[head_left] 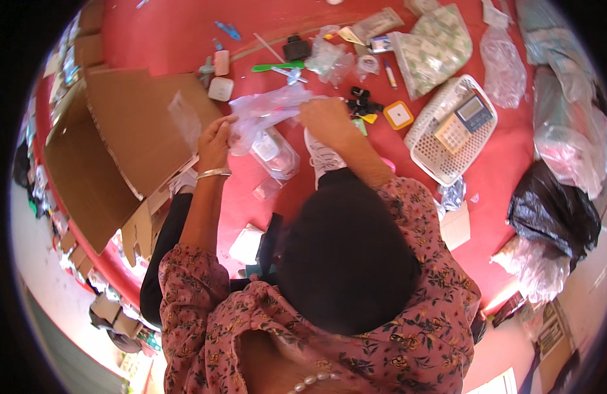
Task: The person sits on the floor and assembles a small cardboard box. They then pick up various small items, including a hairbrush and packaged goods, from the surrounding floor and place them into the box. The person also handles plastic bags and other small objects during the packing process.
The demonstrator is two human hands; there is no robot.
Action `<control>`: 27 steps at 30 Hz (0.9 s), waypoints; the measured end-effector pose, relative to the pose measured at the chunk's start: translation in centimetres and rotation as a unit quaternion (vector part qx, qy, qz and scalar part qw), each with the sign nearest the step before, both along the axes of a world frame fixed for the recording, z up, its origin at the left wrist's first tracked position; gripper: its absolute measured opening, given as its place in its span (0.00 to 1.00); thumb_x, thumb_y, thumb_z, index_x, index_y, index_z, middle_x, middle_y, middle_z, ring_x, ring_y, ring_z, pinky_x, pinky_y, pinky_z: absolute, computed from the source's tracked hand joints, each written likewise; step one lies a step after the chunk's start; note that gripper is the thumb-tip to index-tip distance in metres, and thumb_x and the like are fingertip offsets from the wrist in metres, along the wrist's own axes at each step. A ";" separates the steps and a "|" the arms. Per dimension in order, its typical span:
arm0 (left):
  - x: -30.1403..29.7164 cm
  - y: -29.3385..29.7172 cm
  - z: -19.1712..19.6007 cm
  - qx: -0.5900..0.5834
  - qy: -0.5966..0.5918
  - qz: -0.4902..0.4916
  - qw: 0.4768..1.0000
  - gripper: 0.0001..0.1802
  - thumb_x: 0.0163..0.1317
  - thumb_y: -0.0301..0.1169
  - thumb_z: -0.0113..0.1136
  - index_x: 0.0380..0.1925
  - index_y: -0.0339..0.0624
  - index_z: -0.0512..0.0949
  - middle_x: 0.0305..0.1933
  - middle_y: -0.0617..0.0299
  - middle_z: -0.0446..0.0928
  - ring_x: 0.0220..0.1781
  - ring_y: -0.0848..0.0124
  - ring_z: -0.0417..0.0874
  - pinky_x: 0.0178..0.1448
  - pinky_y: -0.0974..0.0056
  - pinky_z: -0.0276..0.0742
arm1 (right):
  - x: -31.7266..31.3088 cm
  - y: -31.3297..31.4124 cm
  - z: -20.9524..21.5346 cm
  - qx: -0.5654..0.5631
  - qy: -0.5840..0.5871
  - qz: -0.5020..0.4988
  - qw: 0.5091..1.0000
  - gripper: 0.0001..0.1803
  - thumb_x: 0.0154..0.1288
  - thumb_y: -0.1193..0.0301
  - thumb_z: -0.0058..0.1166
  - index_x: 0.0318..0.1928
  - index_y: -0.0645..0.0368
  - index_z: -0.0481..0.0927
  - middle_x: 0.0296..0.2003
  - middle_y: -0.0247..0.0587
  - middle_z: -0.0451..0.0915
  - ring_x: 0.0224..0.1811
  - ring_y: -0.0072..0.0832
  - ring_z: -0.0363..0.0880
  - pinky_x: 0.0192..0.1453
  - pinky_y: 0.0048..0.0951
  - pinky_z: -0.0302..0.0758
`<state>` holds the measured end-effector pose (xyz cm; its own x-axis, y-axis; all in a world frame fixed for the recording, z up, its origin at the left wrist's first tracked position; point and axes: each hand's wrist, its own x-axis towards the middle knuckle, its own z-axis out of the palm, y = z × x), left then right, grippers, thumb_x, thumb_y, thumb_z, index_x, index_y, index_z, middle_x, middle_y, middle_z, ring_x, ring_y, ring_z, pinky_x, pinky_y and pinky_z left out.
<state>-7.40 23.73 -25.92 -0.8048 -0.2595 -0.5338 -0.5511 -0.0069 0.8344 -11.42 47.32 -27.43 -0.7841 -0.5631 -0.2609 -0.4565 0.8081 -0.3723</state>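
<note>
A thin, pale translucent plastic bag [267,108] is stretched between my two hands above the red floor covering. My left hand [215,139], with a bangle at the wrist, pinches the bag's left edge. At its right end my right hand [324,119] is closed on the plastic, the fingers partly hidden behind the back of the hand. Just below the bag lies a clear plastic container [277,154] with a whitish item in it, its upper part overlapped by the bag. I cannot tell whether the bag touches the container.
An opened cardboard box [143,125] stands at left. A white basket [427,156] holding calculators [452,134] is at right, with a large filled bag [438,46] beyond it. Ahead lie a green tool [277,66], black parts [364,103] and an orange-edged square [398,115]. A black bag [553,207] sits far right.
</note>
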 end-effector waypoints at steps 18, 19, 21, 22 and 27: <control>0.8 1.8 1.8 0.033 -0.019 -0.187 0.982 0.23 0.51 0.20 0.51 0.51 0.40 0.71 0.24 0.72 0.65 0.24 0.83 0.64 0.29 0.78 0.61 | 0.7 11.0 -2.6 -0.508 -0.177 -0.463 0.704 0.10 0.54 0.71 0.52 0.38 0.58 0.79 0.30 0.42 0.78 0.34 0.24 0.77 0.39 0.25 0.72; 0.4 1.8 1.8 0.032 -0.034 -0.183 0.982 0.21 0.52 0.20 0.52 0.49 0.39 0.72 0.24 0.72 0.65 0.24 0.83 0.64 0.29 0.78 0.61 | 0.9 11.4 -4.0 -0.405 -0.097 -0.440 0.796 0.12 0.54 0.71 0.53 0.41 0.56 0.78 0.33 0.43 0.77 0.37 0.28 0.77 0.41 0.28 0.72; 0.4 2.4 2.0 0.076 -0.040 -0.160 0.983 0.16 0.55 0.22 0.52 0.46 0.37 0.74 0.24 0.72 0.66 0.24 0.83 0.64 0.29 0.78 0.61 | 1.4 11.6 -6.0 -0.167 0.061 -0.360 0.916 0.18 0.52 0.71 0.53 0.47 0.53 0.75 0.40 0.46 0.76 0.41 0.34 0.76 0.45 0.33 0.71; 0.5 2.7 2.0 0.097 -0.045 -0.146 0.983 0.14 0.56 0.23 0.52 0.44 0.35 0.74 0.24 0.71 0.66 0.24 0.82 0.64 0.29 0.78 0.61 | 1.5 11.3 -6.7 -0.099 0.055 -0.329 0.937 0.20 0.51 0.71 0.53 0.48 0.52 0.73 0.42 0.46 0.74 0.43 0.37 0.75 0.47 0.37 0.70; 0.7 2.3 2.0 0.094 -0.066 -0.116 0.987 0.13 0.56 0.22 0.53 0.42 0.34 0.74 0.24 0.71 0.67 0.24 0.82 0.65 0.29 0.78 0.60 | 1.4 9.5 -10.3 0.082 0.021 -0.247 0.965 0.19 0.52 0.70 0.52 0.47 0.52 0.71 0.44 0.45 0.71 0.41 0.41 0.76 0.42 0.44 0.73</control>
<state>-6.75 26.02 -23.90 -0.7514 0.0377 -0.6587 -0.6595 -0.0147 0.7515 -10.00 56.86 -37.72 -0.9581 -0.0714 -0.2774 -0.0122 0.9777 -0.2096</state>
